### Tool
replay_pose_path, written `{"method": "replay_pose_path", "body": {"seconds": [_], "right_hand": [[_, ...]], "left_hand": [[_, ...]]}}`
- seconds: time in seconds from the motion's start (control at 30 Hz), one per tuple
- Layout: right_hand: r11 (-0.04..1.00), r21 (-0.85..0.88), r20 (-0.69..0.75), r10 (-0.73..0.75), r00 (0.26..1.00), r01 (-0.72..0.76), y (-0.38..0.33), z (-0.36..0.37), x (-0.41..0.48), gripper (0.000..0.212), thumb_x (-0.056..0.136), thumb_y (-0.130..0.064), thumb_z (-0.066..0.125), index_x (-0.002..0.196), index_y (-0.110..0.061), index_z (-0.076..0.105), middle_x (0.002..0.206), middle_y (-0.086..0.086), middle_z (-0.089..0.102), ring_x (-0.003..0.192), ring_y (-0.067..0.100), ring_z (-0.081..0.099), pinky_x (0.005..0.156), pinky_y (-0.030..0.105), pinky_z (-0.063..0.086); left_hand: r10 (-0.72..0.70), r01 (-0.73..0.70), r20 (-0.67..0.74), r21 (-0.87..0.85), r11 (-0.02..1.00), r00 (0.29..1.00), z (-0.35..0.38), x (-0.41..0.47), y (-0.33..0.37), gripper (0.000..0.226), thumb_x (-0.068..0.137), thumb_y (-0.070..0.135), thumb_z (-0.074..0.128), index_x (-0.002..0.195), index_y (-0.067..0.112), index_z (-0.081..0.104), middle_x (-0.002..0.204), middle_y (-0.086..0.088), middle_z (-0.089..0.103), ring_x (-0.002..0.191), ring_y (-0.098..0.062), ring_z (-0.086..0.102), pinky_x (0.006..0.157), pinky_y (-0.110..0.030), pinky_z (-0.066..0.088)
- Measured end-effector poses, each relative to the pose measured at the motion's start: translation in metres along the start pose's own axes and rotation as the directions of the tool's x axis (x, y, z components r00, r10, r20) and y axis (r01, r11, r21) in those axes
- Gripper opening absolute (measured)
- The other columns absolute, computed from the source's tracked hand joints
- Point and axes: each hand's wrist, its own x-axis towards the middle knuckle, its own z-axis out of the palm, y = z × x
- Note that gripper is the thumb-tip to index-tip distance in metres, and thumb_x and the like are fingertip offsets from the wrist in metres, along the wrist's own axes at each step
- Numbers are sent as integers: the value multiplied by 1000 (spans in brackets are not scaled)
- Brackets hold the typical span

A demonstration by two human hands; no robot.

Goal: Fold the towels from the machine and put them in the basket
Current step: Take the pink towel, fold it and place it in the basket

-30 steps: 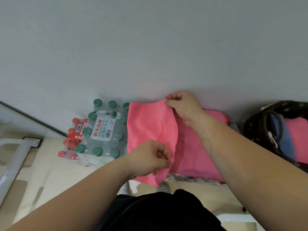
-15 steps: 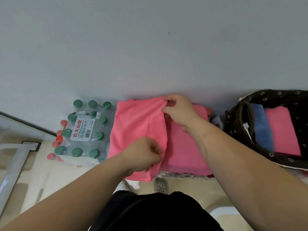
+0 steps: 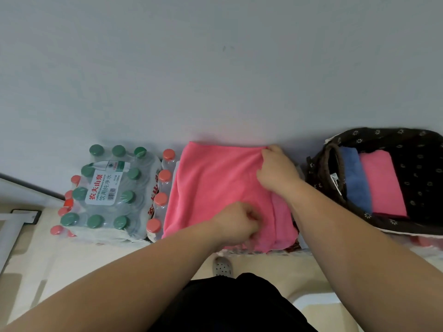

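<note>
At the far left a shrink-wrapped green-capped bottle pack (image 3: pixel 105 188) sits against the wall (image 3: pixel 215 68). Just beside its right edge stands a row of red-capped bottles (image 3: pixel 161 200), which meets the left edge of the pink towel (image 3: pixel 211 183). That towel is the one in work. It lies spread flat on something mostly hidden, with crinkled plastic wrap peeking out at its near edge and its far edge tight to the wall. It looks doubled over: an upper layer covers most of it and a strip of the lower layer shows along the right edge. The left hand (image 3: pixel 236 222) is balled up at the near edge of the upper layer, fingers curled in and apparently pinching the cloth, though the pinch itself is hidden under the knuckles. The right hand (image 3: pixel 275 173) is at the far right corner of that layer, by the wall, its fingers curled and nipping the cloth so that it puckers. Further right, near but not touching, stands the dark flowered basket (image 3: pixel 422 149), with a blue towel (image 3: pixel 354 178) and a folded pink towel (image 3: pixel 383 185) side by side inside. I judge this to be mid-fold, with one fold being laid and squared. The next move calls for lining the upper edge up with the lower one and smoothing it. After that comes folding it down to match the towels in the basket and carrying it right without the layers slipping.
</note>
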Motion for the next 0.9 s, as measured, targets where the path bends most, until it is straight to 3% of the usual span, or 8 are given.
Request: {"method": "replay_pose_path", "body": {"seconds": [0.03, 0.1, 0.2, 0.33, 0.4, 0.5, 0.63, 0.9], "right_hand": [[1000, -16, -15, 7, 1000, -7, -2, 1, -1, 42, 87, -14, 55, 128, -7, 53, 145, 11, 37, 122, 37, 51, 104, 41, 43], [998, -62, -108, 2, 994, -9, -9, 2, -5, 45, 86, -21, 56, 131, -15, 52, 142, 11, 36, 119, 37, 47, 99, 44, 44], [979, -169, -247, -157, 956, 117, -28, 6, -10, 37, 85, -23, 57, 121, -14, 58, 123, 14, 45, 107, 37, 50, 88, 45, 47], [897, -106, -203, -442, 874, 430, -74, 22, -10, 27, 90, -29, 57, 109, -13, 68, 109, 12, 54, 99, 35, 55, 89, 46, 49], [845, -69, -153, -535, 831, 531, -102, 26, -8, 27, 94, -30, 54, 109, -13, 68, 113, 9, 53, 100, 32, 55, 90, 45, 49], [822, -138, -138, -568, 811, 552, -137, 27, 0, 26, 98, -31, 49, 104, -11, 64, 117, 9, 51, 93, 32, 57, 80, 42, 50], [857, -287, -131, -478, 869, 428, -158, 29, 19, 20, 96, -23, 54, 110, -12, 63, 123, 11, 47, 96, 33, 61, 68, 37, 41], [829, -454, -85, -404, 911, 326, -157, 18, 33, 21, 92, -21, 57, 108, -14, 70, 109, 10, 70, 101, 32, 68, 77, 34, 49]], "left_hand": [[5, -5, -8, 1, 1000, 1000, -5, 0, 0, 22, 91, 6, 57, 110, 8, 67, 91, -19, 75, 63, -25, 67, 58, -34, 57], [26, -26, -45, 13, 1000, 999, -17, -6, -1, 22, 91, 4, 57, 108, 10, 67, 86, -17, 75, 59, -21, 67, 53, -27, 55], [47, -50, -225, -7, 999, 973, -40, -23, -16, 15, 90, 6, 60, 98, 13, 70, 81, -12, 76, 59, -21, 69, 48, -19, 47], [2, 5, -613, 10, 1000, 790, -66, -51, -55, 9, 85, 14, 67, 78, 17, 70, 70, -1, 71, 64, -20, 67, 62, -32, 54], [-68, 77, -706, -19, 997, 705, -75, -63, -76, 11, 83, 18, 68, 72, 19, 66, 65, -1, 68, 64, -21, 66, 64, -37, 54], [-143, 155, -728, -50, 987, 670, -80, -74, -98, 11, 81, 23, 70, 71, 22, 65, 62, 1, 67, 62, -18, 66, 59, -35, 54], [-96, 220, -717, 82, 972, 690, -74, -77, -109, 14, 79, 30, 74, 73, 24, 63, 66, 7, 63, 66, -9, 60, 60, -28, 46], [-58, 352, -698, 285, 892, 714, -74, -71, -110, 30, 79, 49, 66, 72, 20, 59, 67, 5, 62, 67, -16, 60, 62, -34, 53]]}}
